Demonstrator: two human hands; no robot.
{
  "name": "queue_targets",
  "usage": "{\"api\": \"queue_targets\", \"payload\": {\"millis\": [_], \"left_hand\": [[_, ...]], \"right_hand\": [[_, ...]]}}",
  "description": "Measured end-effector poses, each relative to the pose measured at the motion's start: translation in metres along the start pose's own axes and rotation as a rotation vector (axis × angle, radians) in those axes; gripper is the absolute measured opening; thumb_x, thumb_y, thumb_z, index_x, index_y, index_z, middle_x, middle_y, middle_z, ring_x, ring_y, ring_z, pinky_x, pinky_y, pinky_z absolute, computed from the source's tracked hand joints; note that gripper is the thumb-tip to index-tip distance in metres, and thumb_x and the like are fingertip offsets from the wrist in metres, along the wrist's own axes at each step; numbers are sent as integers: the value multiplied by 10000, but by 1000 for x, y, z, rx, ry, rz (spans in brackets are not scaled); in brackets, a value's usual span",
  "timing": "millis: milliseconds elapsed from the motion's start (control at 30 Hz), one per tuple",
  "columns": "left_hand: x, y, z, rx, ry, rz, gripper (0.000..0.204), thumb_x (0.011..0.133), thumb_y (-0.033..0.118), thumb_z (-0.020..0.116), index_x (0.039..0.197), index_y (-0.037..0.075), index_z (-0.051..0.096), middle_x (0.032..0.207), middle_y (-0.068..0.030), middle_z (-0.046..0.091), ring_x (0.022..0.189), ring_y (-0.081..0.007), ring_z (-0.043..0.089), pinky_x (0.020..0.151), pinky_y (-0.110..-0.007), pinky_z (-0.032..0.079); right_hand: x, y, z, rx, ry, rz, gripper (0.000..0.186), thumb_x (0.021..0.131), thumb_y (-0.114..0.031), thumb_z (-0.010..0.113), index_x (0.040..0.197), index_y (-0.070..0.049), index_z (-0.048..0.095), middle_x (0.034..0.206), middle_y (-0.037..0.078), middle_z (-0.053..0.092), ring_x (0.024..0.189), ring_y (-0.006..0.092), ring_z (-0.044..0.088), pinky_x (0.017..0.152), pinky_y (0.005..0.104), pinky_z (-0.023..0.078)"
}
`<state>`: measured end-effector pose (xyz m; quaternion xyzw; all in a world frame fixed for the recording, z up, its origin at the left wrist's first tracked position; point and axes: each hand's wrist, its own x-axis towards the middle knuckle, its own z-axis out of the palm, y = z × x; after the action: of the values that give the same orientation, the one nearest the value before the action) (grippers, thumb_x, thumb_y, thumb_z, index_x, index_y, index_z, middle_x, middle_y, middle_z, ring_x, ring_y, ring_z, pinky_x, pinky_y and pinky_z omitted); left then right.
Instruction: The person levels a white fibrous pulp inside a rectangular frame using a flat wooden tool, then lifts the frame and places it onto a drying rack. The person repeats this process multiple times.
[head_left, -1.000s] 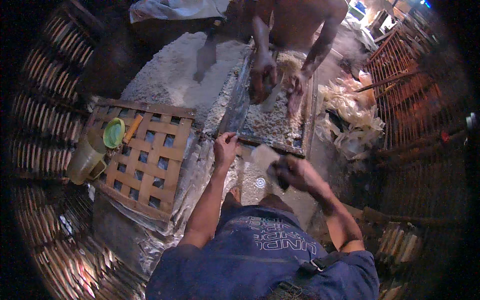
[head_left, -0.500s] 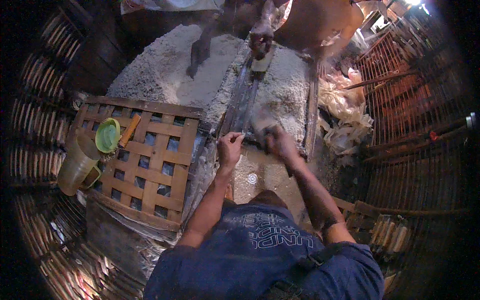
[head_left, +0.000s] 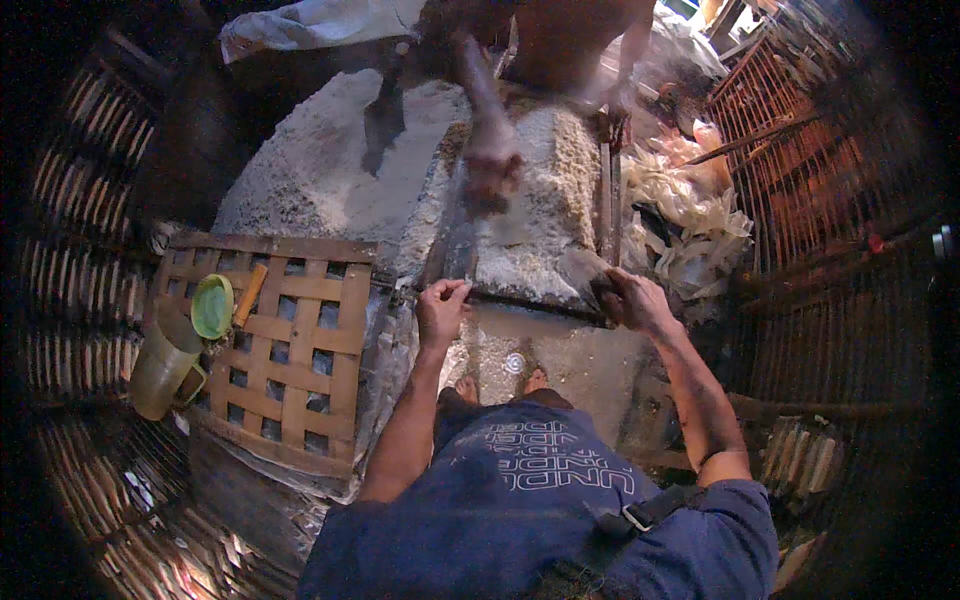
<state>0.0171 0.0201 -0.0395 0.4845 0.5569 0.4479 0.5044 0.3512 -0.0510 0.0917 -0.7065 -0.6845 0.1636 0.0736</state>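
Observation:
My left hand [head_left: 441, 314] is closed in a pinch at the near left corner of a long wooden frame [head_left: 545, 304]. Something small and pale shows at its fingertips, too small to name. My right hand [head_left: 642, 300] grips a flat greyish trowel-like blade [head_left: 583, 274] at the frame's near right corner; its handle is hidden by my fingers. Inside the frame lies a bed of white crumbly material [head_left: 540, 245], touched by the blade. Across from me, a co-worker's blurred hand [head_left: 492, 172] is over the frame's left side, and their other hand [head_left: 618, 115] is by its right rail.
A heap of white material [head_left: 300, 160] rises at the far left. To my left lies a woven slatted panel [head_left: 300, 375] with a green bowl [head_left: 212, 306] and a translucent jug [head_left: 165, 370]. Crumpled plastic sheeting [head_left: 690, 230] lies right of the frame. Slatted walls stand both sides.
My right hand has moved right with the blade to the frame's corner. My left hand has shifted slightly left. The co-worker's hand came nearer and left; their other hand now shows at the right rail.

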Motion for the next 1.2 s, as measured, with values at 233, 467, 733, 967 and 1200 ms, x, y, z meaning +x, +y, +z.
{"api": "queue_targets", "payload": {"millis": [233, 467, 733, 967, 1200], "left_hand": [[3, 5, -10, 22, 9, 14, 195, 871, 121, 690, 984, -38, 692, 781, -73, 675, 614, -133, 651, 550, -266, 532], [-6, 16, -1, -19, -25, -7, 162, 886, 105, 674, 971, -31, 693, 796, -47, 651, 672, -108, 624, 575, -277, 565], [-5, 3, -5, -46, 25, -38, 139, 864, 101, 711, 944, -10, 692, 806, -57, 682, 638, -117, 628, 603, -275, 514], [-10, 23, -6, -20, 10, -62, 139, 872, 62, 681, 965, -42, 677, 804, -36, 653, 692, -90, 594, 564, -257, 544], [-7, 2, -2, -48, -44, -84, 171, 880, 83, 679, 1005, -34, 683, 846, -76, 683, 741, -121, 647, 586, -265, 555]], "right_hand": [[50, -16, -21, 41, 202, -111, 331, 854, -351, 591, 1084, -117, 632, 998, 180, 678, 949, 381, 643, 795, 467, 509], [71, -2, -43, 18, 248, -48, 293, 826, -342, 612, 1000, -110, 654, 928, 176, 680, 898, 373, 650, 739, 487, 491], [111, 4, -58, -154, 96, 3, 321, 812, -282, 607, 1065, -84, 612, 924, 190, 682, 878, 387, 659, 752, 462, 514], [153, 13, -62, -49, 83, 23, 309, 819, -261, 596, 1072, -87, 632, 974, 212, 677, 948, 399, 645, 817, 475, 503], [229, 62, -36, 34, 137, 117, 329, 832, -290, 591, 1035, -41, 658, 985, 248, 658, 916, 401, 658, 783, 496, 511]]}}
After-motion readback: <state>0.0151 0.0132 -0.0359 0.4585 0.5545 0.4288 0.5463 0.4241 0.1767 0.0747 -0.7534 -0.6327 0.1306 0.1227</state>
